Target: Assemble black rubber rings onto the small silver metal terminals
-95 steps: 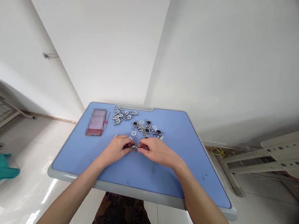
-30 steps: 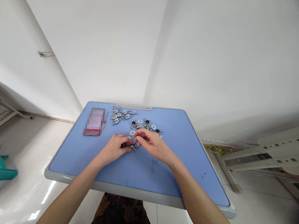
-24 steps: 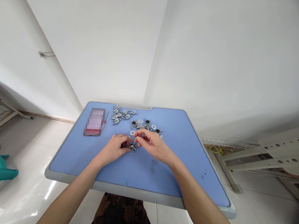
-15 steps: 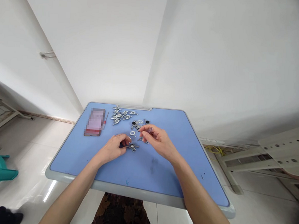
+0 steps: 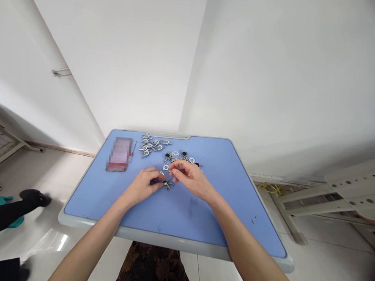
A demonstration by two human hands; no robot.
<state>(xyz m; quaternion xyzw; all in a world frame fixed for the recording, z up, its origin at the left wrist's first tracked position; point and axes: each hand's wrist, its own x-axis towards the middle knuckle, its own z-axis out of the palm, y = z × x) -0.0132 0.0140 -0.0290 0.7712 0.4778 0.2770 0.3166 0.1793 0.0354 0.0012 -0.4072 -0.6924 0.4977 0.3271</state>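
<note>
My left hand is closed at the fingertips on a small metal valve with a dark round centre, low over the blue tabletop. Just to the right, my right hand pinches a screwdriver. Its handle looks clear, and its thin shaft slants down to the valve. Most of the handle is hidden by the fingers. Beyond the hands lie a flat two-hole plate and several similar valves with black round tops, partly covered by my right hand.
Several metal parts are heaped at the table's back. Left of them lie a thin red-and-clear tool and a phone with a blurred screen. A person's dark-clothed leg is beside a green stool. A metal frame stands right.
My right hand has moved left and slightly down, bringing the screwdriver shaft to the valve. More valves show behind it. A person's leg has come into view at the left.
</note>
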